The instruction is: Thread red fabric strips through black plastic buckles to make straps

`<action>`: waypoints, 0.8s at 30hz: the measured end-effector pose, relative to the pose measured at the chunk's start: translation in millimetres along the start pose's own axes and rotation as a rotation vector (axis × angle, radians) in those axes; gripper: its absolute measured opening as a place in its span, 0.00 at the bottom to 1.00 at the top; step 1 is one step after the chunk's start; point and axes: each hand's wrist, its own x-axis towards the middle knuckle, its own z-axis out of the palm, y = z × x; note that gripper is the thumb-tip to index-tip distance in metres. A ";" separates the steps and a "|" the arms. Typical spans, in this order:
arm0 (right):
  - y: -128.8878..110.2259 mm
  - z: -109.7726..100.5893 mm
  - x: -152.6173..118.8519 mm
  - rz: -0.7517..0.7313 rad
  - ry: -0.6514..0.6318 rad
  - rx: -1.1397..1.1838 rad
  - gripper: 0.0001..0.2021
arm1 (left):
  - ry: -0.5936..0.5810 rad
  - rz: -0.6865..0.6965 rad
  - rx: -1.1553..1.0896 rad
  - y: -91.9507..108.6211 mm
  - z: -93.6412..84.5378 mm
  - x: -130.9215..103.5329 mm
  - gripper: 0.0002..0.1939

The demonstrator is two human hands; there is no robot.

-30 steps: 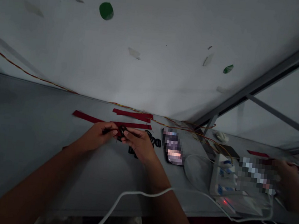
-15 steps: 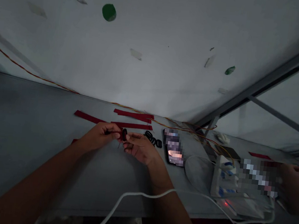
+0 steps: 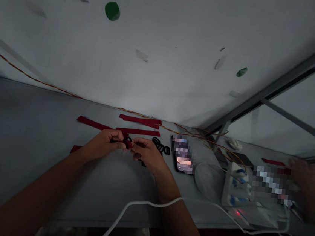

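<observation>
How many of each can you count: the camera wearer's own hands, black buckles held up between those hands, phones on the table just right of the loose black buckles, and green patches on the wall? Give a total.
Own hands (left hand, right hand): 2
Held black buckle: 1
Phone: 1
Green patches: 2
Total: 6

The bare left forearm [image 3: 44, 186] is a long, smooth taper, broad at the bottom of the view and narrow at the wrist. The bare right forearm [image 3: 180, 215] has the same tapering outline. The bare left hand [image 3: 105, 142] and the bare right hand [image 3: 146, 154] have slender fingers with rounded tips; finer detail is lost in the dim light. A smooth, round white cable [image 3: 147, 203] crosses the right forearm; whether it joins anything worn cannot be told.
</observation>
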 end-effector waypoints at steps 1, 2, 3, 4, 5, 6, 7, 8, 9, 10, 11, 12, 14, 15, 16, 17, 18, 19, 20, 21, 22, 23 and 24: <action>0.1 0.1 0.2 -0.008 0.002 -0.024 0.17 | -0.001 -0.007 0.009 0.8 0.6 0.1 0.14; 0.1 0.3 0.5 -0.027 0.013 -0.050 0.17 | -0.004 -0.012 0.016 1.6 1.1 0.2 0.14; 0.2 0.7 0.9 -0.055 0.033 -0.080 0.17 | -0.001 -0.011 0.018 2.6 1.4 0.2 0.14; 0.2 1.2 1.2 -0.086 0.059 -0.115 0.16 | 0.005 -0.003 0.018 3.4 1.4 0.3 0.14; 0.2 1.8 1.4 -0.118 0.081 -0.153 0.15 | 0.016 0.009 0.017 4.1 1.4 0.4 0.14; 0.0 2.3 1.4 -0.149 0.099 -0.188 0.14 | 0.028 0.021 0.014 4.4 1.2 0.4 0.14; -0.1 2.8 1.1 -0.173 0.104 -0.217 0.13 | 0.035 0.029 0.012 4.2 0.9 0.4 0.15; -0.3 3.0 0.5 -0.189 0.094 -0.237 0.12 | 0.038 0.035 0.010 3.7 0.6 0.4 0.15; -0.4 3.1 -0.1 -0.198 0.072 -0.254 0.12 | 0.033 0.039 0.012 2.7 0.2 0.5 0.15; -0.5 3.0 -0.8 -0.206 0.048 -0.275 0.11 | 0.026 0.041 0.016 1.3 -0.1 0.7 0.15; -0.6 2.8 -1.5 -0.215 0.033 -0.298 0.11 | 0.019 0.039 0.019 -0.2 -0.5 0.9 0.15; -0.6 2.5 -2.0 -0.230 0.035 -0.323 0.10 | 0.013 0.032 0.022 -1.7 -1.0 1.2 0.15; -1.0 1.7 -3.0 -0.288 0.089 -0.347 0.08 | 0.010 0.007 0.034 -3.6 -2.0 1.4 0.16; -1.5 1.4 -3.4 -0.328 0.123 -0.337 0.09 | 0.009 -0.004 0.039 -3.6 -2.6 1.3 0.16; -2.2 1.2 -4.0 -0.368 0.144 -0.321 0.12 | 0.004 -0.009 0.040 -2.8 -3.2 0.9 0.17; -3.1 1.2 -4.8 -0.405 0.143 -0.309 0.15 | -0.010 -0.011 0.035 -1.3 -3.7 0.1 0.17; -4.2 1.2 -5.8 -0.438 0.121 -0.308 0.17 | -0.028 -0.014 0.025 1.0 -4.0 -0.9 0.17; -5.3 1.4 -7.0 -0.465 0.085 -0.317 0.17 | -0.053 -0.021 0.011 3.8 -4.1 -2.1 0.17; -6.4 1.7 -8.4 -0.489 0.046 -0.338 0.15 | -0.081 -0.031 -0.004 6.7 -4.0 -3.3 0.17; -7.5 2.0 -9.9 -0.510 0.014 -0.361 0.14 | -0.106 -0.042 -0.014 9.5 -3.8 -4.5 0.17; -8.7 2.3 -11.5 -0.524 -0.008 -0.380 0.12 | -0.124 -0.052 -0.017 11.8 -3.6 -5.5 0.17; -9.9 2.6 -13.2 -0.533 -0.023 -0.392 0.11 | -0.137 -0.060 -0.012 13.5 -3.6 -6.2 0.17; -11.1 3.0 -14.9 -0.530 -0.035 -0.393 0.11 | -0.143 -0.065 -0.001 14.3 -3.9 -6.6 0.18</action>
